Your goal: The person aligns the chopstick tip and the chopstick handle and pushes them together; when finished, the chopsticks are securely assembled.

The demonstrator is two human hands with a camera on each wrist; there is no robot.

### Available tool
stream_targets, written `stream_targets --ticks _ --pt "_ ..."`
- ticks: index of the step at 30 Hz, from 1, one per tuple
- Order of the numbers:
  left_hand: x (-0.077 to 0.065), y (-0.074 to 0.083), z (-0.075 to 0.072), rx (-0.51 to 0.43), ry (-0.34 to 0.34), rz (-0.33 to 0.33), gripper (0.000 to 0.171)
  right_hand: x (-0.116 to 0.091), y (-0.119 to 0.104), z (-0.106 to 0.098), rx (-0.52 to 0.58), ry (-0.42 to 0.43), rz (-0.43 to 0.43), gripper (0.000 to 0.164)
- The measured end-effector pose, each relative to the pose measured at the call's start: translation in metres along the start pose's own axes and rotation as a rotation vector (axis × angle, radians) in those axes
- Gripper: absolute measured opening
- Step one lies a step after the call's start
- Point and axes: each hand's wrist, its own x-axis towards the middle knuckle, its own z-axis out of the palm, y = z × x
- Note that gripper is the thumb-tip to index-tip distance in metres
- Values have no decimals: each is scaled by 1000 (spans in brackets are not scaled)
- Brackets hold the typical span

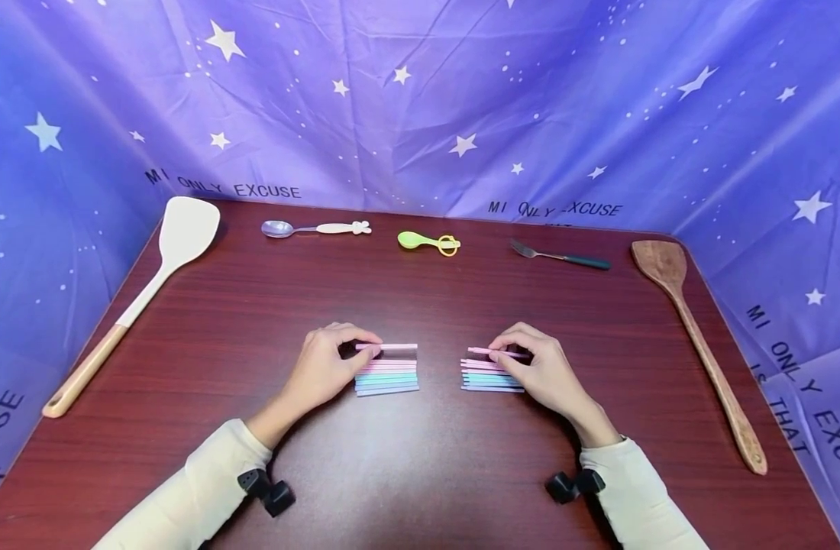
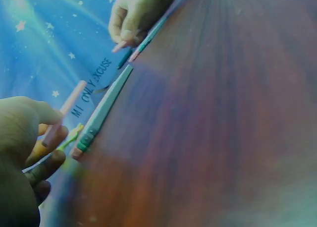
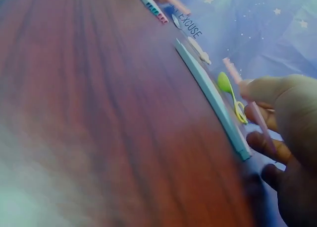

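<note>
Cream sleeves (image 1: 207, 473) with black wrist devices (image 1: 255, 483); left hand (image 1: 326, 360) pinching one pink stick (image 1: 401, 347) near the left row of pastel sticks (image 1: 391, 378), right hand (image 1: 540, 370) pinching a second pink stick (image 1: 478, 350) near the right row of pastel sticks (image 1: 484, 377), both on the reddish-brown surface (image 1: 406, 466).

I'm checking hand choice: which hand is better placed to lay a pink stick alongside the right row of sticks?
Likely the right hand: it pinches a pink stick by the far edge of the right row. The left hand holds another pink stick beside the left row, across a gap.
</note>
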Motion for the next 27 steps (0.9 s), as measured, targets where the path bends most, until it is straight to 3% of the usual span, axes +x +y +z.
stream_targets --ticks 4,13,27 --pt "8 7 -4 -43 41 9 8 11 -9 0 15 28 -26 16" --pt "21 17 -3 -107 31 14 10 32 -28 7 81 25 -35 12" --pt "20 23 2 -116 -2 21 9 31 -34 15 101 1 -52 11"
